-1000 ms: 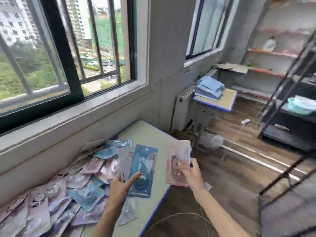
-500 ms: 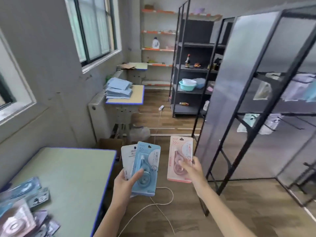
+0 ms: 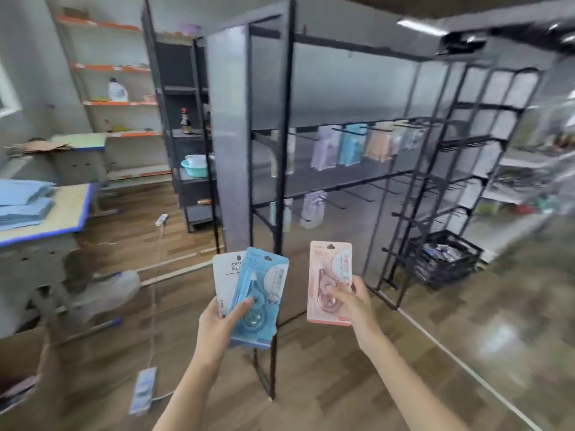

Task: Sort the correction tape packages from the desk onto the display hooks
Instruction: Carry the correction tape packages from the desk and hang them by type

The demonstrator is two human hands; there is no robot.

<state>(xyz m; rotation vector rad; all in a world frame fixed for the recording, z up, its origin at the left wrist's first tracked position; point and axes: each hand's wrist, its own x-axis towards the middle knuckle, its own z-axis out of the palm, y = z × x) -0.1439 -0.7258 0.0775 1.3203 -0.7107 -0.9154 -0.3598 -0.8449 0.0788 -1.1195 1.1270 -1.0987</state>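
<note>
My left hand (image 3: 217, 325) was in the lower middle of the frame. It held two flat packs like a fan. The front one was a blue card pack with a blue correction tape inside (image 3: 259, 297), and my thumb pressed on its front. Behind it, sticking out to the left, was a white card pack with dark print (image 3: 224, 275). My fingers curled round the backs of both.

My right hand (image 3: 351, 306) was just to the right of that. It pinched a pink card pack with a pink correction tape inside (image 3: 328, 275), thumb on the front near the lower right side. This pack stood upright and did not touch the blue one.

Behind my hands, in the middle of the frame, stood a tall black metal display rack with grey back panels (image 3: 284, 126). Thin black hooks (image 3: 351, 194) stuck out from its bars. Some hanging packs (image 3: 351, 144) in purple, blue and peach were on the upper row, right of the middle. A few more hung on the row below, but they were blurry.

At the left edge was a desk with a blue rim (image 3: 77, 213), with a pile of blue sheets (image 3: 21, 203) on it. On the floor at the right sat a black plastic crate (image 3: 441, 265) full of things I could not make out.
</note>
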